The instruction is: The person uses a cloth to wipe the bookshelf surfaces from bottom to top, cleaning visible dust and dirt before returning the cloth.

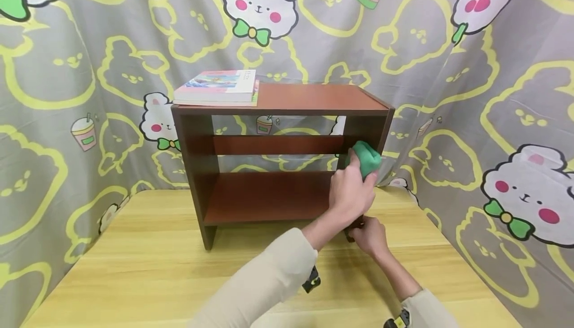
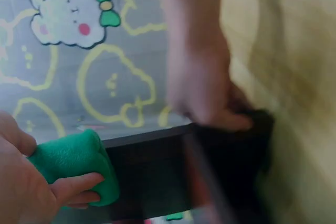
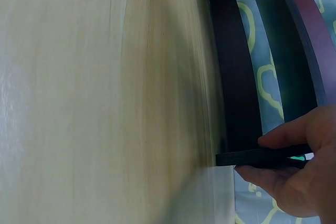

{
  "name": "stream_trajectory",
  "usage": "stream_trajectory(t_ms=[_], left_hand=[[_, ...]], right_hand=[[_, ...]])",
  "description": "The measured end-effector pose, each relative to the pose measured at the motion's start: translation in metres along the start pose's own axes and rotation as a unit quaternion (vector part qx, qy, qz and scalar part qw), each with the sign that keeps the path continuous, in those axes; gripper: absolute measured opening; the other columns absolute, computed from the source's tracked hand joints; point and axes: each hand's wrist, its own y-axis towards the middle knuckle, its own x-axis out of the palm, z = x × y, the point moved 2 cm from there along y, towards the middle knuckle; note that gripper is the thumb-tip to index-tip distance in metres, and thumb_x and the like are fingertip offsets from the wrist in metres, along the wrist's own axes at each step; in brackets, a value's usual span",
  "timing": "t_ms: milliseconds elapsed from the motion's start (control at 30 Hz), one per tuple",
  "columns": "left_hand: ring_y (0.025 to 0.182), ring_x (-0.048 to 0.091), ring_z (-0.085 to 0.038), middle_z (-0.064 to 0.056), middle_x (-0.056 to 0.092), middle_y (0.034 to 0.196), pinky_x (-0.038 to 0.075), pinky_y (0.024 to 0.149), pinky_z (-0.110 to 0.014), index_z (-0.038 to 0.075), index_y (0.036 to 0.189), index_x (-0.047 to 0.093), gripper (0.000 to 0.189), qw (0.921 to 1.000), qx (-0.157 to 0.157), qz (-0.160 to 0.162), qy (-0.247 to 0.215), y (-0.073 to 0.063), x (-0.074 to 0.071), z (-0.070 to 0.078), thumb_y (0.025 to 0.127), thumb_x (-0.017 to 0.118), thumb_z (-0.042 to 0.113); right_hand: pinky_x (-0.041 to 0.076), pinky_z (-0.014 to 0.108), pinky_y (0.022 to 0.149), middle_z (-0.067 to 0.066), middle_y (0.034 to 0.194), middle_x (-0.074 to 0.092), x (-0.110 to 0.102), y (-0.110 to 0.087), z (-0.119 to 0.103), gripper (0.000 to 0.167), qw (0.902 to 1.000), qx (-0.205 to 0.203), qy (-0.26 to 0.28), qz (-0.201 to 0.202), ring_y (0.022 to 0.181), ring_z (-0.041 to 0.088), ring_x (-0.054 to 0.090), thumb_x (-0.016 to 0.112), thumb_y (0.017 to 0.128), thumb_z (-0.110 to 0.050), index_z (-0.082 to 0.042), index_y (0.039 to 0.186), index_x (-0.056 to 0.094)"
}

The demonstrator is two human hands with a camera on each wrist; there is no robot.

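Observation:
A small dark-brown shelf unit [image 1: 278, 196] with reddish-brown boards stands on a wooden table [image 1: 148, 248]. My left hand [image 1: 352, 191] holds a folded green cloth [image 1: 367, 158] against the front edge of the right side panel; in the left wrist view the fingers of that hand [image 2: 26, 182] curl over the cloth [image 2: 73, 156]. Lower down, my right hand [image 1: 371, 237] grips the foot of the same panel. In the right wrist view, thumb and fingers of the right hand [image 3: 294, 166] pinch the panel's dark edge [image 3: 252, 157] from both sides.
Two stacked books [image 1: 217, 87] lie on the left of the unit's top board [image 1: 309, 96]. Behind and beside the table hangs a grey curtain [image 1: 448, 93] with yellow outlines and cartoon rabbits. Black straps with small devices are on both wrists.

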Motion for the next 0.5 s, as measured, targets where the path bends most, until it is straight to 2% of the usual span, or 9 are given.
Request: stream_trajectory(t_ms=[133,233,367,500], left_hand=[[0.07,0.066,-0.017,-0.002,0.071,0.083,0.049,0.058,-0.028,0.005,0.156,0.036,0.073,0.9992,0.034,0.009,0.021,0.013,-0.018,0.021,0.099,0.059,0.043],[0.071,0.066,-0.017,0.0,0.07,0.085,0.047,0.054,-0.027,0.008,0.154,0.04,0.069,0.9983,0.044,0.016,0.034,0.022,-0.029,0.035,0.098,0.059,0.045],[0.078,0.068,-0.017,0.002,0.07,0.088,0.047,0.054,-0.025,0.015,0.146,0.05,0.061,0.9989,0.021,0.014,0.039,0.03,-0.038,0.046,0.097,0.061,0.049],[0.084,0.069,-0.019,0.001,0.07,0.091,0.049,0.057,-0.029,0.019,0.138,0.054,0.053,0.9988,0.0,0.005,0.048,0.033,-0.042,0.049,0.097,0.06,0.052]], right_hand=[[0.04,0.031,0.051,0.003,0.059,0.064,0.0,0.001,0.002,0.008,0.9999,0.005,-0.003,0.009,0.054,0.018,0.049,0.065,0.07,-0.003,-0.002,0.075,0.071],[0.039,0.03,0.05,0.003,0.059,0.062,0.0,0.001,0.003,0.009,0.9999,0.008,0.0,0.009,0.054,0.017,0.048,0.065,0.07,-0.003,-0.001,0.077,0.071],[0.038,0.03,0.049,0.003,0.059,0.061,0.0,0.001,0.004,0.01,0.9998,0.015,0.008,0.002,0.053,0.017,0.047,0.065,0.072,-0.003,0.0,0.079,0.072],[0.039,0.03,0.049,0.004,0.06,0.062,0.001,0.0,0.003,0.012,0.9997,0.018,0.015,-0.004,0.053,0.017,0.048,0.065,0.073,-0.003,0.001,0.082,0.073]])
